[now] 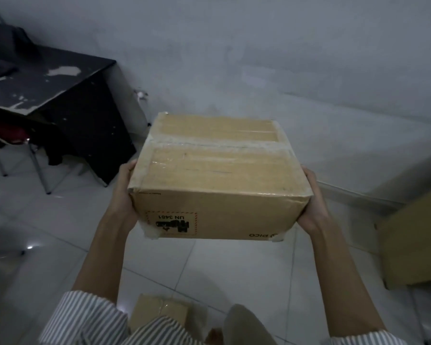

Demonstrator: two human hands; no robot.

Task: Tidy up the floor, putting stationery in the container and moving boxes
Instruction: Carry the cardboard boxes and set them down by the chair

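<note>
A taped brown cardboard box point(217, 175) with an upside-down "UN 3481" label is held up in the air in front of me, above the white tiled floor. My left hand point(123, 192) presses against its left side, fingers wrapped toward the underside. My right hand point(312, 202) holds the right side the same way. The fingertips of both hands are hidden behind the box. No stationery or container is in view.
A second taped cardboard box point(159, 312) lies on the floor point(60, 245) near my legs. A larger box point(413, 245) stands at the right edge. A worn black desk point(67, 100) and a chair with dark clothes point(18, 138) stand at the left by the wall.
</note>
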